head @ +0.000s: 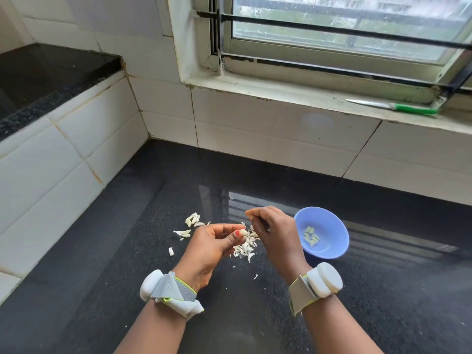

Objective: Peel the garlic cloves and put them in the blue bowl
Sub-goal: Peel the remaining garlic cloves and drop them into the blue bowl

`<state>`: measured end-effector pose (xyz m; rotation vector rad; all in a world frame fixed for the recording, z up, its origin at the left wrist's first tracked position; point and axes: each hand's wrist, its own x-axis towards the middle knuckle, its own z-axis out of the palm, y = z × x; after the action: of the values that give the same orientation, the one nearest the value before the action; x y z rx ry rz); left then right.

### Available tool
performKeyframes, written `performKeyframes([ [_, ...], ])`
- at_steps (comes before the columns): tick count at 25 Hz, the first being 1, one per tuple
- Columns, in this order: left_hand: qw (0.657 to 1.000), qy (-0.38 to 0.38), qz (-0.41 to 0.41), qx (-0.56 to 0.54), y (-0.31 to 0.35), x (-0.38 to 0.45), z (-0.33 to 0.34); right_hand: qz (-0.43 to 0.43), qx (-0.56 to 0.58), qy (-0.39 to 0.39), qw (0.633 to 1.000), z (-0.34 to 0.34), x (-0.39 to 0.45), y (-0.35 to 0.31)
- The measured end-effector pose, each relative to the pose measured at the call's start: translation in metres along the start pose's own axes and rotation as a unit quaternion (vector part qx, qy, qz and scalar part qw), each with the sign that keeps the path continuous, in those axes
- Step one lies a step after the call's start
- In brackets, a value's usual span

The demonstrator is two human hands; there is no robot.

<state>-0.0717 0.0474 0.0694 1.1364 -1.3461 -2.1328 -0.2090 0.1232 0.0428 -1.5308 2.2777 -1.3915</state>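
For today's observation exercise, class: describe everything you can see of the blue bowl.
The blue bowl is small, round and pale blue, with a smooth, plastic-looking surface. It rests on the dark speckled countertop, tilted so its open side faces the camera. Several peeled garlic cloves lie inside. It sits just beyond the right hand; whether the hand touches it cannot be told.

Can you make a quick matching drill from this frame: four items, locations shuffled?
Items:
1. knife
2. peeled garlic cloves
3. garlic clove
4. garlic skins

Places:
A. piled on the black countertop
B. pinched in the left hand
C. on the window sill
D. in the blue bowl

Pairs: 1-C, 2-D, 3-B, 4-A
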Motion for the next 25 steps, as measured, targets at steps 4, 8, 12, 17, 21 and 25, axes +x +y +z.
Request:
performKeyframes([
  [4, 1.0, 0.003, 0.022, -0.003, -0.002, 0.003, 0.0, 0.079, -0.068, -0.072, 0.992, 0.005, -0.006, 0.006],
  [8, 0.999, 0.038, 0.034, 0.003, -0.007, 0.009, 0.0, 0.129, 0.044, -0.036, 0.99, 0.001, -0.009, 0.006],
  [12, 0.995, 0.08, 0.063, 0.012, -0.012, 0.012, 0.007, 0.142, 0.204, -0.059, 0.967, 0.001, -0.016, -0.009],
  [17, 0.921, 0.155, 0.208, 0.292, -0.019, 0.013, 0.013, 0.178, 0.189, -0.011, 0.966, 0.006, -0.019, -0.013],
  [21, 0.864, 0.196, 0.291, 0.361, -0.024, 0.015, 0.02, 0.226, 0.197, 0.006, 0.954, 0.011, -0.02, -0.014],
  [25, 0.866, 0.233, 0.279, 0.343, -0.032, 0.017, 0.027, 0.226, 0.163, 0.021, 0.96, 0.017, -0.019, -0.014],
])
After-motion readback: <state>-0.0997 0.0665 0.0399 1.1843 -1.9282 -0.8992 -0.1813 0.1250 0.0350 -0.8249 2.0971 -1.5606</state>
